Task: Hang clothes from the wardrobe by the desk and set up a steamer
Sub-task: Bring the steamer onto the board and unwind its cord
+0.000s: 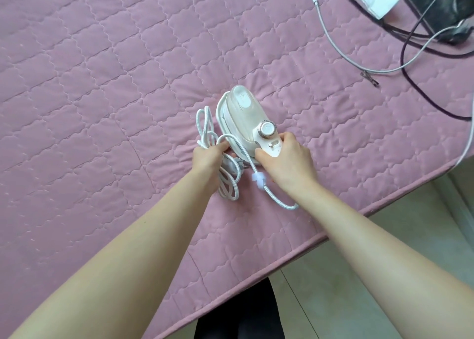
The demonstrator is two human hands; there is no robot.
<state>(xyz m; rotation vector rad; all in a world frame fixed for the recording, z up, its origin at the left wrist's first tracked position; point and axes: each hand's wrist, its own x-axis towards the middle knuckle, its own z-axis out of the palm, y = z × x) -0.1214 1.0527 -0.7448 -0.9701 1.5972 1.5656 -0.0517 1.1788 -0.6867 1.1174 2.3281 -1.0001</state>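
A pink quilted bed cover (102, 82), stitched in wavy-edged squares, fills most of the view, with its piped edge running along the near right above pale floor tiles (359, 274). At the far right lies a black, hard-edged object (446, 10), crossed by a thin dark cable (405, 64) and a smooth grey cable (331, 41).

Mid-cover rests the steamer (241, 115), a glossy white iron-shaped body with a ridged metal knob (268, 129). The right hand (287, 159) clamps thumb and fingers around its near end. The left hand (207, 159), just left of the steamer, pinches loops of its white braided cord (205, 123) with curled fingers. A pale fabric tie (258, 179) wraps the cord.
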